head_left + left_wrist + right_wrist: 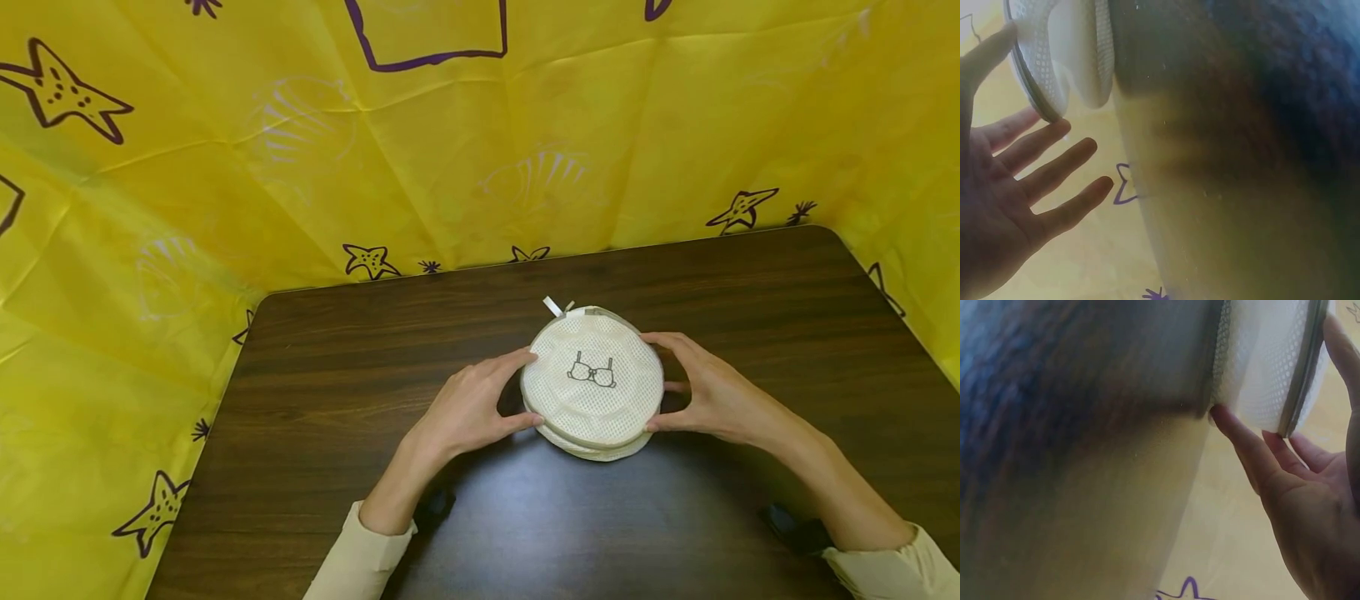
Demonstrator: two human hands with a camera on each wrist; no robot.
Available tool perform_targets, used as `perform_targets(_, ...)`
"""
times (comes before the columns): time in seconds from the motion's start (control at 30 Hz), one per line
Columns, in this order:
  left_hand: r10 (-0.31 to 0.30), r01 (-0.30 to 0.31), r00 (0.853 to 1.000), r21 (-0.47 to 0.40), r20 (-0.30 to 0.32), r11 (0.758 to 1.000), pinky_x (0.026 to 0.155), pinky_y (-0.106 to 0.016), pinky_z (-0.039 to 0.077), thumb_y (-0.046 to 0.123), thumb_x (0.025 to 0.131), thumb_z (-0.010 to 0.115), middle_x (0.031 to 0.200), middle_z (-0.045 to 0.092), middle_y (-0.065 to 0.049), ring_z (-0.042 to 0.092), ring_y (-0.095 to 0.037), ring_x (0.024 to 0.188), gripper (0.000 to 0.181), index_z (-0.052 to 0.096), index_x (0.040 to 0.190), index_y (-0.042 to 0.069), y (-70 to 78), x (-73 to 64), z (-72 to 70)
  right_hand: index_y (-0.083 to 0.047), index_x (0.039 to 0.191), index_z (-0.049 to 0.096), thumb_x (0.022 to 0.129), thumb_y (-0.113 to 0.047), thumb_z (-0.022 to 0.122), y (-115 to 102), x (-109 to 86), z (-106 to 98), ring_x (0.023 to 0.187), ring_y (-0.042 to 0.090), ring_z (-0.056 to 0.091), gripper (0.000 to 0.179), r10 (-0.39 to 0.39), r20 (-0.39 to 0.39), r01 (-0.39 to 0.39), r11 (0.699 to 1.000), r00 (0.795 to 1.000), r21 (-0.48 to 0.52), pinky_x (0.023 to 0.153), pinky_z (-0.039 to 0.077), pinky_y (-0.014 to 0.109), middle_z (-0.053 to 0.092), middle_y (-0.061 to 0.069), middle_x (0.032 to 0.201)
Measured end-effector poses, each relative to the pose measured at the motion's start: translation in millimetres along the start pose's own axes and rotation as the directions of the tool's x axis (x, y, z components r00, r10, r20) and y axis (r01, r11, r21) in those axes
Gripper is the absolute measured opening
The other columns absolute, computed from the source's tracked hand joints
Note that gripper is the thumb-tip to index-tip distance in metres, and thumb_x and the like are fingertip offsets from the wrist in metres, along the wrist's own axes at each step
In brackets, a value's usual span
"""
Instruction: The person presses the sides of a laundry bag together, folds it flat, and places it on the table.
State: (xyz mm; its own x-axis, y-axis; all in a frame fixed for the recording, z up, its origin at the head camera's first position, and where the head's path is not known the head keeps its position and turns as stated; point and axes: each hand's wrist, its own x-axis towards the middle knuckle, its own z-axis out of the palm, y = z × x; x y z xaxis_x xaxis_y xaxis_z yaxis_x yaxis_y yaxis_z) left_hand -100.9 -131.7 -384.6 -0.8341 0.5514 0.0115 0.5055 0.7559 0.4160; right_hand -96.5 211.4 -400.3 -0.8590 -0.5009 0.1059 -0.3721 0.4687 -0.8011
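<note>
A round white mesh laundry bag (596, 408) with a bra drawing on its lid sits on the table, its rim facing up. At its far edge a small white tab (552, 307) sticks out near the zip. My left hand (468, 404) grips the left side of the rim, thumb at the near edge and fingertips farther back. On the opposite side, my right hand (712, 387) holds the rim between thumb and fingers. The left wrist view shows the soft mesh wall (1104, 50) bulging below the rim, with some fingers spread clear of it. Inside the bag is hidden.
The dark wood-grain table (360, 375) extends around the bag on all sides. Behind it and at both sides hangs a yellow cloth (450, 167) with starfish and shell drawings. Black bands (795, 529) show at the wrists.
</note>
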Motion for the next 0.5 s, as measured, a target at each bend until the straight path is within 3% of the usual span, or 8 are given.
perform_targets(0.27, 0.0, 0.0, 1.0, 0.011, 0.007, 1.0, 0.103, -0.044, 0.045, 0.063, 0.08, 0.073, 0.146, 0.053, 0.003, 0.053, -0.016, 0.129, 0.08, 0.048, 0.146, 0.024, 0.9, 0.6, 1.4, -0.003, 0.145, 0.037, 0.064, -0.04, 0.093, -1.9, 0.5, 0.7, 0.123, 0.036, 0.048, 0.106, 0.051, 0.023, -0.051, 0.999, 0.998, -0.015, 0.08, 0.057, 0.034, 0.041, 0.017, 0.142)
perform_targets(0.5, 0.002, -0.002, 1.0, 0.012, 0.029, 1.0, 0.102, -0.045, 0.046, 0.062, 0.081, 0.073, 0.143, 0.056, -0.001, 0.055, -0.019, 0.128, 0.08, 0.048, 0.146, 0.023, 2.7, 2.0, 2.0, -0.003, 0.145, 0.037, 0.065, -0.041, 0.092, -2.1, 0.8, 2.0, 0.121, 0.04, 0.053, 0.104, 0.094, 0.042, -0.093, 0.995, 0.995, -0.023, 0.08, 0.057, 0.033, 0.04, 0.018, 0.142)
